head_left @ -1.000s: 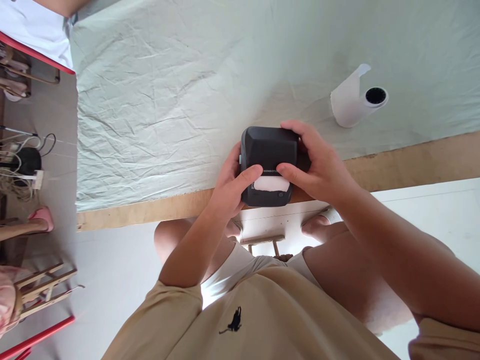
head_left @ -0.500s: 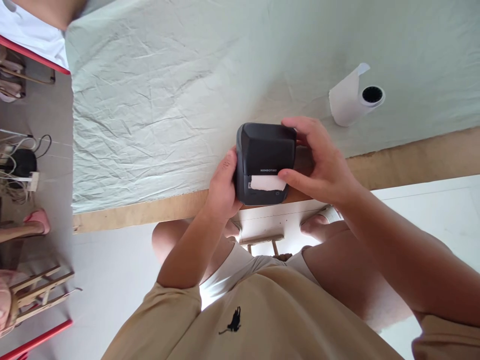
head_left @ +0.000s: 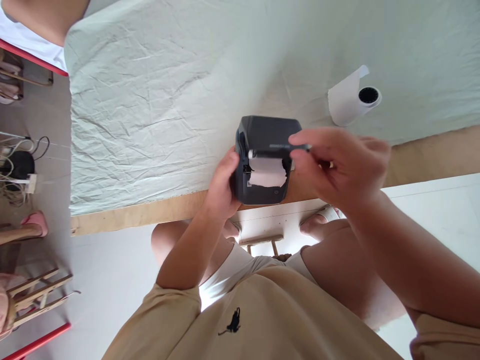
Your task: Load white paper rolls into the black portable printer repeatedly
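A dark label printer [head_left: 258, 197] is held near the table's front edge. Its lid [head_left: 268, 131] is tilted up at the front, and a white paper strip [head_left: 267, 172] shows in the gap beneath. My left hand [head_left: 221, 185] is closed around the printer's left side. Thumb and forefinger of my right hand [head_left: 341, 162] pinch the lid's front right corner. To the right on the cloth stands a partly unrolled white paper roll [head_left: 347, 100] with a black core.
A pale green cloth [head_left: 157, 110] covers the wooden table, whose bare edge [head_left: 131, 215] runs along the front. At upper left another person's arm [head_left: 56, 17] shows. Cables [head_left: 15, 170], a foot in a pink shoe [head_left: 35, 223] and a wooden stool [head_left: 37, 295] are at the left.
The printer's lid has lifted at its front, uncovering more of the paper. My right hand has moved from the printer's right side and the paper to pinching the lid's corner.
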Demonstrator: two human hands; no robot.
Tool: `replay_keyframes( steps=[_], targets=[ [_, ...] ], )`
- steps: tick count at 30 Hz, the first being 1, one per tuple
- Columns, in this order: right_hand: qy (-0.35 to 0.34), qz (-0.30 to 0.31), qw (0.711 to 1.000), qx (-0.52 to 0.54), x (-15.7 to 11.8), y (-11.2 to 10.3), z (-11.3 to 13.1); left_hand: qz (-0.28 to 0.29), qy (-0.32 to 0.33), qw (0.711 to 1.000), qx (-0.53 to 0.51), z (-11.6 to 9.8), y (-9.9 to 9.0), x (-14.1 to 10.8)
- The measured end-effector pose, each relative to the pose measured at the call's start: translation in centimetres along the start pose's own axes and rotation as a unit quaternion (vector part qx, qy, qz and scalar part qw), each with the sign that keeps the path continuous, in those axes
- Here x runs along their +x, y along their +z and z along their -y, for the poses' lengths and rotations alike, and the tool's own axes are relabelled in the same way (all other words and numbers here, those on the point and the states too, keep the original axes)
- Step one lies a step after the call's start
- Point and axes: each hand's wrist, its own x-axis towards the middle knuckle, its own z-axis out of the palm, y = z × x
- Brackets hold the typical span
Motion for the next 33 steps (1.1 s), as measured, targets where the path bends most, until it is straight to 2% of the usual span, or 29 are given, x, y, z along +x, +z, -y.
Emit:
replay_keyframes(
  steps=[2,4,6,7,9,12,14,16,18,20,22,24,25,27,29,33],
  targets=[
    [0.041,-0.047,0.997,0.049,0.3,0.2,0.6,0.004,0.002,1.0,0.012,0.2,-0.3,0.0],
    [0.049,-0.072,0.994,0.067,0.6,0.3,0.8,-0.001,0.0,1.0,0.024,0.3,-0.6,-0.1],
    [0.028,-0.051,0.998,0.017,0.8,0.4,0.7,0.0,-0.001,0.999,0.036,0.4,-0.7,-0.3],
    [0.023,-0.015,0.999,-0.022,1.0,0.4,0.8,0.001,0.004,0.999,0.044,0.4,-0.6,-0.3],
    [0.048,0.106,0.989,-0.092,1.4,0.1,1.1,-0.006,0.019,0.998,0.063,0.3,-0.6,-0.5],
    [0.105,0.26,0.948,-0.149,2.3,-0.5,2.3,-0.013,0.033,0.996,0.082,0.2,-0.5,-0.7],
    [0.123,0.331,0.922,-0.158,2.9,-0.9,3.0,0.003,0.028,0.996,0.086,0.1,-0.4,-0.7],
    [0.132,0.369,0.91,-0.139,3.5,-1.3,3.3,0.021,0.025,0.996,0.089,0.1,-0.4,-0.7],
    [0.135,0.365,0.917,-0.09,3.6,-1.9,3.1,0.021,0.022,0.995,0.09,0.2,-0.4,-0.7],
    [0.15,0.324,0.934,0.002,3.4,-2.5,2.5,-0.003,0.025,0.996,0.082,0.3,-0.4,-0.6],
    [0.19,0.24,0.945,0.113,2.8,-2.8,1.3,-0.025,0.021,0.997,0.066,0.4,-0.5,-0.6],
    [0.238,0.128,0.943,0.194,2.2,-2.6,-0.2,-0.03,0.006,0.998,0.047,0.4,-0.5,-0.6],
    [0.255,0.076,0.941,0.209,1.9,-2.3,-1.0,-0.027,-0.003,0.999,0.039,0.4,-0.4,-0.6],
    [0.267,0.017,0.942,0.202,1.5,-1.5,-2.4,-0.023,-0.015,0.999,0.029,0.3,-0.4,-0.6],
    [0.245,0.031,0.955,0.163,1.1,-0.8,-3.3,-0.022,-0.016,0.999,0.023,0.2,-0.3,-0.7],
    [0.155,0.108,0.981,0.05,0.7,-0.2,-4.2,-0.015,-0.012,1.0,0.018,0.2,-0.2,-0.7]
  ],
)
